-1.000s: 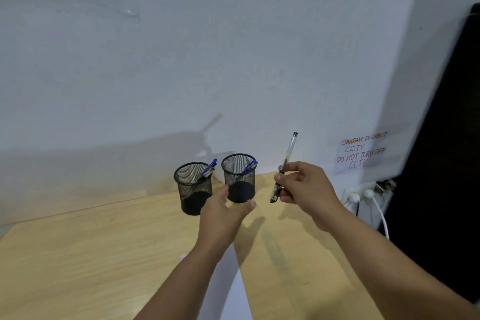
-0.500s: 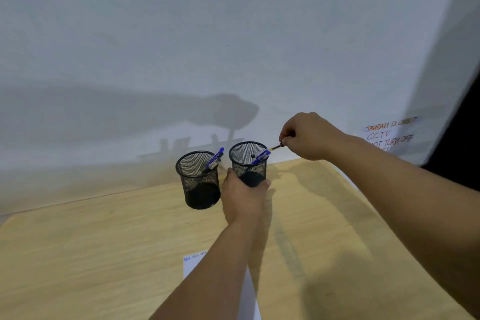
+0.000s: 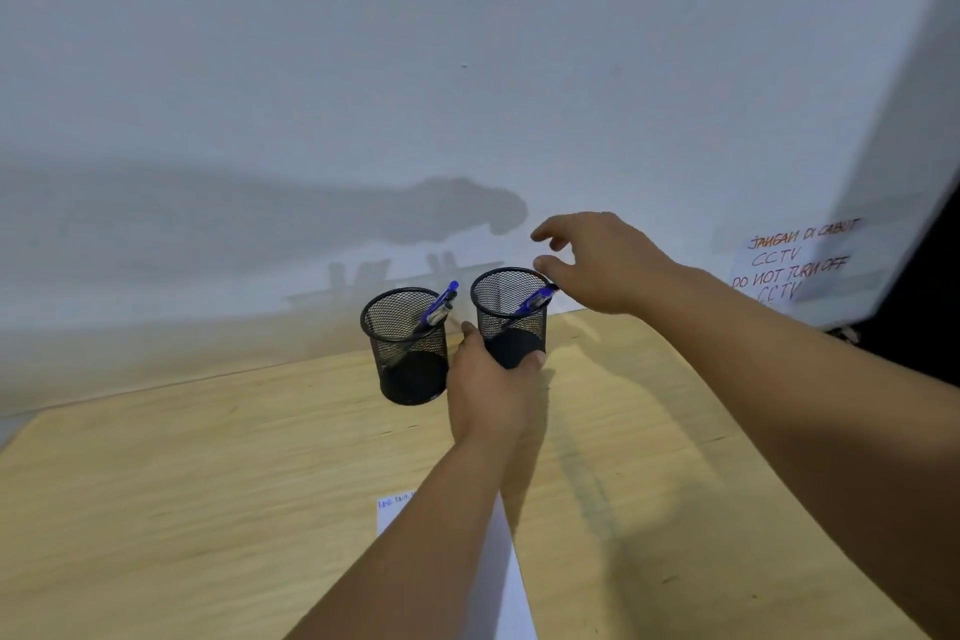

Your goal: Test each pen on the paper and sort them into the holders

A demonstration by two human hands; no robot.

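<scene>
Two black wire-mesh cylindrical pen holders stand upright side by side on the light wooden tabletop [image 3: 208, 483], near the white wall [image 3: 467, 42]. The left mesh holder [image 3: 408, 348] carries a blue-topped pen [image 3: 439, 304] that leans with its long axis slanting from the bottom left up to the right rim, its blue end pointing up and to the right above the rim; a darker pen seems to lie along it, though that is hard to tell. The right mesh holder [image 3: 511, 314] holds another blue-topped pen [image 3: 535, 300], leaning the same way, its blue end resting at the right rim and its lower end down inside towards the left.

The left hand [image 3: 493, 390] grips the lower part of the right mesh holder from the near side, thumb on its left and fingers curled round its right. The right hand [image 3: 602, 260] hovers just above and to the right of that holder's rim, its fingers loosely spread and holding nothing.

A white sheet of paper [image 3: 498, 577] with a line of blue writing at its top left lies on the tabletop, partly hidden by the left forearm. A handwritten paper notice [image 3: 795, 265] is stuck on the wall at right.
</scene>
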